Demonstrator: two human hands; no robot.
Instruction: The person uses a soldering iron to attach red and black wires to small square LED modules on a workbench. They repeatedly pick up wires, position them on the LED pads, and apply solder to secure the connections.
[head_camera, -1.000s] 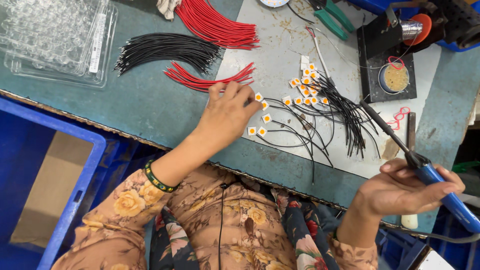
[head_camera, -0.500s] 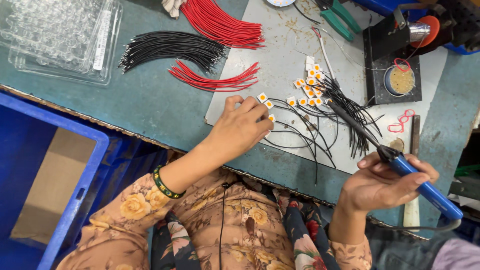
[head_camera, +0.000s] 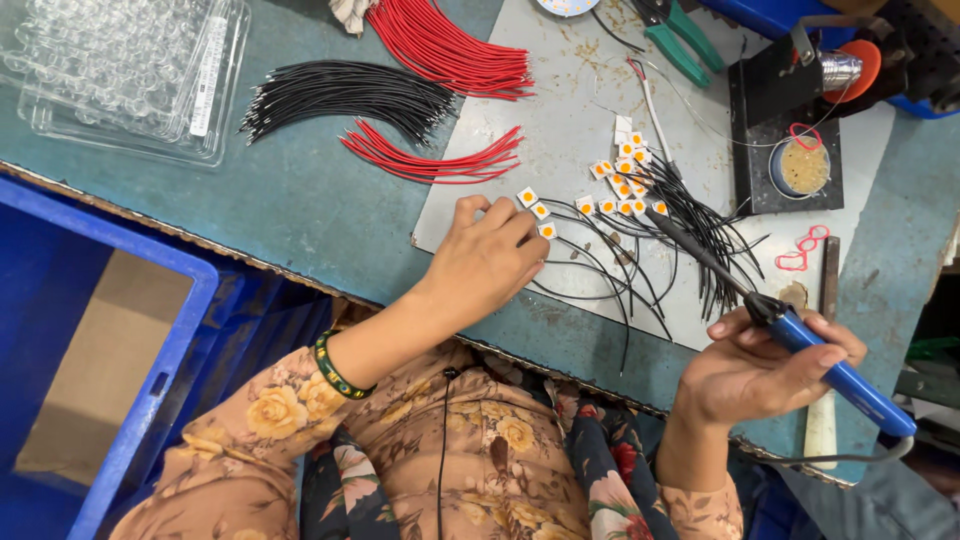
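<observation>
My right hand (head_camera: 765, 365) is wrapped tight round the blue soldering iron (head_camera: 790, 335), its long axis running from 4 o'clock up to 10, tip toward the small white LED chips (head_camera: 625, 185). My left hand (head_camera: 490, 260) rests loosely curled, fingertips (head_camera: 520, 225) touching the grey mat (head_camera: 560, 110) beside one chip at 1 o'clock, black wires (head_camera: 690, 225) fanning between.

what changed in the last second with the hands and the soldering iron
The left hand slid from the red wires toward the small square chips and rests its fingertips beside them. The right hand brought the blue soldering iron closer in. Its grip on the iron is unchanged; the wire bundles did not move.
</observation>
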